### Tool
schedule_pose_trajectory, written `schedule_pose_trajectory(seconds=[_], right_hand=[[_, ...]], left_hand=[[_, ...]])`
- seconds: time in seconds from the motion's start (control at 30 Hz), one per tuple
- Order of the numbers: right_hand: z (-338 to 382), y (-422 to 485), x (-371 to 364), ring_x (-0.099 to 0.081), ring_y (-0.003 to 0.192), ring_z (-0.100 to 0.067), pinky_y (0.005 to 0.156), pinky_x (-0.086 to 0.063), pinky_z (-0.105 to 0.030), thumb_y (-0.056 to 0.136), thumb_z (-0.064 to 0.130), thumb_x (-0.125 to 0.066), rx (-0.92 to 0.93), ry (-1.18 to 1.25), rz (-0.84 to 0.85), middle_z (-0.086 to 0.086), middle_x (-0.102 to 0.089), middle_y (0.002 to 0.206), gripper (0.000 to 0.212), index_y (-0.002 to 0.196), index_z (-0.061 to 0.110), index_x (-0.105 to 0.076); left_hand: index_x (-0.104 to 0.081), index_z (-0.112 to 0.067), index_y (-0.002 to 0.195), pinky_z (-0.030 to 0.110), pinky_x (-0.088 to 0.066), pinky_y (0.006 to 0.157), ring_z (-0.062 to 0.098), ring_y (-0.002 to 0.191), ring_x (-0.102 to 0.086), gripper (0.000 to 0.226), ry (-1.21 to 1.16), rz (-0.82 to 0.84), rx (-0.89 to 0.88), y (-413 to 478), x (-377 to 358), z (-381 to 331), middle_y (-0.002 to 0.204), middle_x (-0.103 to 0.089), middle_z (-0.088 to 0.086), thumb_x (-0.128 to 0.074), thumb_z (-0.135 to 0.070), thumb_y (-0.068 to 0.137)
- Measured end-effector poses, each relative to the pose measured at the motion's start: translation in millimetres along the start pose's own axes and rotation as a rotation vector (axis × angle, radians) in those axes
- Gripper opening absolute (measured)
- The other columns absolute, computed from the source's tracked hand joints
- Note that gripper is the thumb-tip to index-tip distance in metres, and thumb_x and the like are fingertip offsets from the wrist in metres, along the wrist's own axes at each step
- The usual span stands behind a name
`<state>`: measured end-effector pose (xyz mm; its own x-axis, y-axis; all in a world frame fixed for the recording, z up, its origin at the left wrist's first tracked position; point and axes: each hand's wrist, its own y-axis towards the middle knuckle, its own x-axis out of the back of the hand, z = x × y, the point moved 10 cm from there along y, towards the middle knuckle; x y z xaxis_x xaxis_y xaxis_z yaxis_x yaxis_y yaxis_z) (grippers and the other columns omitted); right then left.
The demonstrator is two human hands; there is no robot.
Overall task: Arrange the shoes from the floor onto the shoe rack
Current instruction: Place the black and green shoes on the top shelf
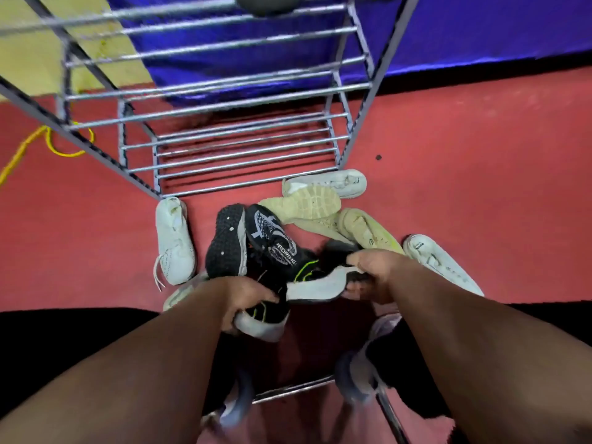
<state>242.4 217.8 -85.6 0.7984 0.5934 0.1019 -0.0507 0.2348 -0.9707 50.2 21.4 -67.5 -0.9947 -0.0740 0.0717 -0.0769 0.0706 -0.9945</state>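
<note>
A metal shoe rack (224, 91) with bare barred shelves stands ahead of me on the red floor. A heap of shoes lies in front of it. My left hand (246, 299) grips a black sneaker with a white sole and green lines (266, 318). My right hand (371, 270) grips its matching black sneaker (320, 283) by the sole end. Beyond them lie another black pair (256, 238), one showing its studded sole, and a beige pair (320, 209).
White sneakers lie at the left (174, 241), at the back right (330, 182) and at the right (439, 261). A yellow cable (54, 142) runs on the floor at left. A blue cloth (448, 33) hangs behind the rack. My feet and a metal bar (288, 390) are below.
</note>
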Motion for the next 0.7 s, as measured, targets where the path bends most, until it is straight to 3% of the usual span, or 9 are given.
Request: schedule_pose_trajectory(seconds=[0.1, 0.17, 0.23, 0.37, 0.43, 0.57, 0.7], right_hand=[[25, -50, 7, -0.068, 0.066, -0.034, 0.063, -0.064, -0.047, 0.092, 0.003, -0.05, 0.1, -0.022, 0.024, -0.022, -0.065, 0.088, 0.013, 0.102, -0.002, -0.057], [46, -84, 12, -0.065, 0.068, -0.034, 0.073, -0.062, -0.05, 0.093, 0.004, -0.048, 0.195, 0.006, -0.017, -0.02, -0.06, 0.084, 0.01, 0.101, 0.001, -0.052], [70, -116, 16, -0.063, 0.063, -0.031, 0.076, -0.061, -0.053, 0.089, 0.003, -0.045, 0.319, 0.078, -0.07, -0.016, -0.056, 0.073, 0.01, 0.094, 0.005, -0.053], [106, -192, 14, -0.063, 0.05, -0.024, 0.059, -0.06, -0.044, 0.089, 0.01, -0.044, 0.514, 0.149, -0.088, -0.008, -0.063, 0.058, 0.016, 0.091, 0.011, -0.06], [118, -225, 12, -0.067, 0.056, -0.025, 0.062, -0.061, -0.046, 0.091, 0.022, -0.047, 0.572, 0.135, -0.057, -0.006, -0.068, 0.063, 0.018, 0.094, 0.015, -0.063], [138, -275, 11, -0.073, 0.072, -0.03, 0.066, -0.062, -0.051, 0.095, 0.045, -0.057, 0.689, 0.131, -0.02, -0.01, -0.077, 0.081, 0.035, 0.104, 0.013, -0.068], [139, -293, 23, -0.071, 0.073, -0.032, 0.077, -0.059, -0.058, 0.093, 0.041, -0.062, 0.793, 0.144, -0.1, -0.014, -0.078, 0.087, 0.034, 0.105, 0.01, -0.069]], left_hand=[[-0.066, -0.008, 0.112, 0.032, -0.058, 0.084, 0.025, 0.091, -0.069, 0.046, 0.13, 0.013, 0.041, -52, 16, 0, 0.104, -0.073, 0.011, -0.077, -0.04, 0.081], [-0.066, -0.01, 0.102, 0.018, -0.054, 0.064, 0.023, 0.083, -0.068, 0.029, 0.237, -0.021, -0.051, -92, 31, -9, 0.091, -0.068, 0.008, -0.069, -0.037, 0.093], [-0.067, -0.013, 0.095, 0.019, -0.051, 0.062, 0.028, 0.093, -0.071, 0.02, 0.289, -0.084, -0.122, -130, 49, -15, 0.086, -0.068, 0.005, -0.068, -0.033, 0.095], [-0.075, -0.01, 0.106, 0.031, -0.055, 0.082, 0.025, 0.091, -0.074, 0.04, 0.195, -0.175, -0.221, -190, 82, -10, 0.094, -0.078, 0.006, -0.075, -0.045, 0.086], [-0.073, -0.012, 0.101, 0.03, -0.055, 0.073, 0.023, 0.074, -0.073, 0.042, 0.125, -0.252, -0.251, -217, 98, -7, 0.09, -0.077, 0.003, -0.074, -0.051, 0.085], [-0.065, -0.019, 0.088, 0.019, -0.048, 0.048, 0.014, 0.047, -0.065, 0.035, -0.04, -0.351, -0.377, -259, 122, -6, 0.063, -0.07, -0.003, -0.069, -0.054, 0.088], [-0.07, -0.016, 0.089, 0.023, -0.051, 0.057, 0.019, 0.054, -0.066, 0.03, -0.304, -0.348, -0.506, -264, 125, -5, 0.069, -0.072, 0.003, -0.07, -0.046, 0.089]])
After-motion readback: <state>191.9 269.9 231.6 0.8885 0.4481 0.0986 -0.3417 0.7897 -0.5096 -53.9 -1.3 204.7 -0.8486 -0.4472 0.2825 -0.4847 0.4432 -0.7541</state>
